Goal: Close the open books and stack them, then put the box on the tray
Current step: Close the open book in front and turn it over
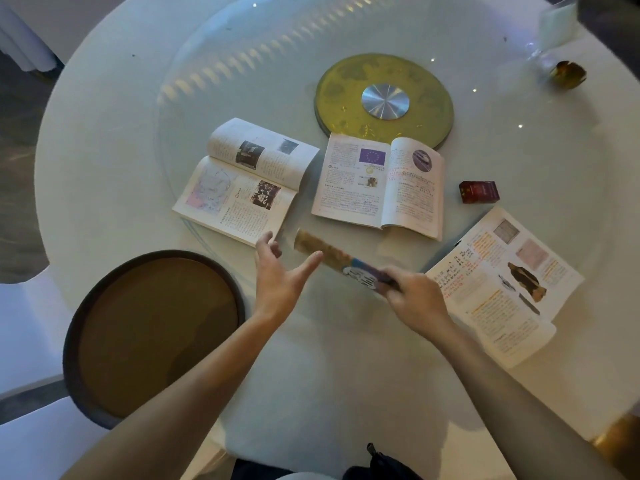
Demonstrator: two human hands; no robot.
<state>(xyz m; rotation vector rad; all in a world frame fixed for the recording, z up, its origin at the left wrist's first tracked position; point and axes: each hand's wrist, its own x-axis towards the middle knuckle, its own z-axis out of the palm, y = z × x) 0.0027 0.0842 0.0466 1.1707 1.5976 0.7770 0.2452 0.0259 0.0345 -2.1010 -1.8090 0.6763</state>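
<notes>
Three open books lie on the white round table: one at centre left point(246, 178), one in the middle point(377, 185), one at the right point(502, 282). My right hand point(415, 299) grips a closed book point(332, 258) by its near end, held edge-on above the table and blurred. My left hand point(280, 275) is open with fingers spread, its fingertips close to the closed book's far end and the left book's corner. A small red box point(479, 192) sits right of the middle book. The round brown tray point(152, 334) lies at the near left.
A yellow round turntable disc point(384, 98) with a metal hub sits behind the books. A glass stand point(550, 36) and a small amber cup point(569, 75) are at the far right. A dark bag point(381, 462) shows at the bottom edge.
</notes>
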